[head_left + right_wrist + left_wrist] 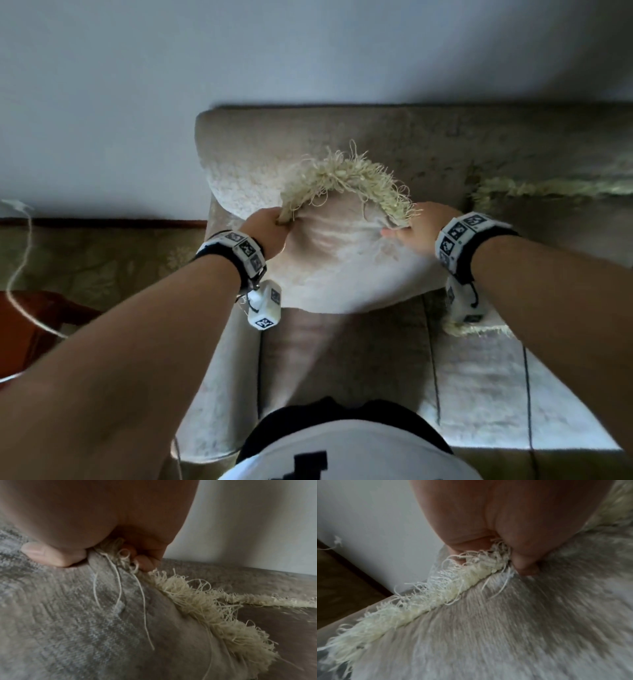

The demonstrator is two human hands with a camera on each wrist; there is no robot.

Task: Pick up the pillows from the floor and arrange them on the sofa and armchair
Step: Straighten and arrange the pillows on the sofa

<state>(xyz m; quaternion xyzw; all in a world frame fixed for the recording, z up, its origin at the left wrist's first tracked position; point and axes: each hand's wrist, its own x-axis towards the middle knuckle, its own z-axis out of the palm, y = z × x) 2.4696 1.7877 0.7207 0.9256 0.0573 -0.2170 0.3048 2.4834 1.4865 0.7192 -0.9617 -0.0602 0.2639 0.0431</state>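
Observation:
A beige velvet pillow (342,263) with a pale fringed edge (342,176) stands at the left end of the beige sofa (342,356), against its backrest. My left hand (265,228) grips the pillow's upper left corner, thumb and fingers (518,555) pinching fabric and fringe (426,599). At the upper right corner my right hand (411,226) grips the same pillow (85,608), its fingertips (145,562) curled into the fringe (214,612). A second fringed pillow (548,192) lies along the backrest to the right.
A pale wall (239,61) rises behind the sofa. Left of the sofa arm (219,377) is patterned olive floor covering (96,260), a dark wooden piece (37,325) and a white cord (20,267). The seat cushions (479,387) lie below the pillow.

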